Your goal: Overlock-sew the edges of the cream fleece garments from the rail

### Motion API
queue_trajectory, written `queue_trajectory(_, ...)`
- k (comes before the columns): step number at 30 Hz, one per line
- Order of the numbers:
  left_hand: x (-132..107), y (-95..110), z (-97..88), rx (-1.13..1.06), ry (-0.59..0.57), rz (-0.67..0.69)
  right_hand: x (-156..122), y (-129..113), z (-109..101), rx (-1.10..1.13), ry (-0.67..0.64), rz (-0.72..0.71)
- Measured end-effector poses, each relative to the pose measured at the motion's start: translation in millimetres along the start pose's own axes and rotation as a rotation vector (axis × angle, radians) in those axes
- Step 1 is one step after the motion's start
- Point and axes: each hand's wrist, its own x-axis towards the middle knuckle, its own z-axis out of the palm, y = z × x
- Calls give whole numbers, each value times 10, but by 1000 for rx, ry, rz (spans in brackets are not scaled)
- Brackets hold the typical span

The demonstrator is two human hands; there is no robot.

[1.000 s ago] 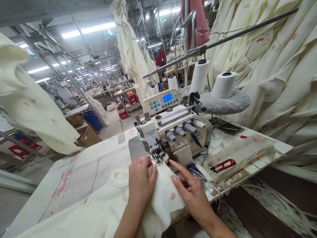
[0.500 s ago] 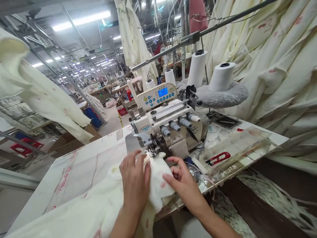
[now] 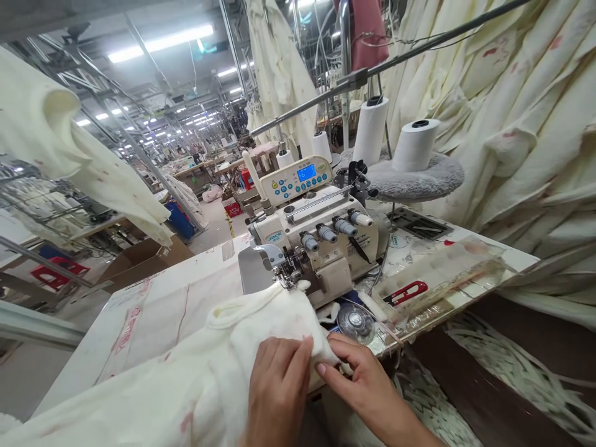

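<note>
A cream fleece garment (image 3: pixel 195 366) with small red marks lies across the sewing table, its far edge under the presser foot (image 3: pixel 289 280) of a white overlock machine (image 3: pixel 316 242). My left hand (image 3: pixel 278 391) presses down on the near edge of the fleece with its fingers curled over it. My right hand (image 3: pixel 358 379) pinches the same edge just right of the left hand, near the table's front edge.
Two white thread cones (image 3: pixel 370 130) stand behind the machine on a grey pad. A control panel (image 3: pixel 295 179) sits atop the machine. A red clip (image 3: pixel 405 292) lies under clear plastic at right. Cream garments (image 3: pixel 512 124) hang on the right and at left.
Both hands have drawn back from the presser foot toward the table's front edge and now grip the fleece's near edge. The camera has shifted slightly.
</note>
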Motion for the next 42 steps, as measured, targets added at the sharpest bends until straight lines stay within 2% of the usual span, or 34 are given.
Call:
queue_trajectory(4,-52,57,37,-112,113,-69,-44,6,10,2,27,34)
queue_trajectory(8,-63,69,23,3,87,84,-85,-54,-36,174,-83,62)
queue_trajectory(10,-34,61,-1,75,121,142,-106,-59,-81,127,-138,13)
queue_trajectory(12,9,59,-15,98,187,150,-107,-25,-129,-93,-57,-142)
queue_trajectory(14,52,62,-11,77,205,150,-76,30,-171,-367,123,-395)
queue_trajectory(16,79,60,9,52,185,154,-19,78,-202,-538,278,-657)
queue_trajectory(17,80,53,23,41,169,156,14,93,-214,-583,301,-746)
queue_trajectory(19,56,15,52,32,136,142,74,104,-233,-616,289,-824)
queue_trajectory(24,-79,-154,86,200,-35,96,163,90,-255,-635,297,-811)
queue_trajectory(29,-110,-220,33,320,-103,90,184,96,-257,-670,302,-792)
queue_trajectory(36,-88,-275,-18,333,-192,46,263,23,-236,-689,322,-786)
queue_trajectory(42,58,-444,-58,254,-325,-62,523,18,-210,-757,347,-817)
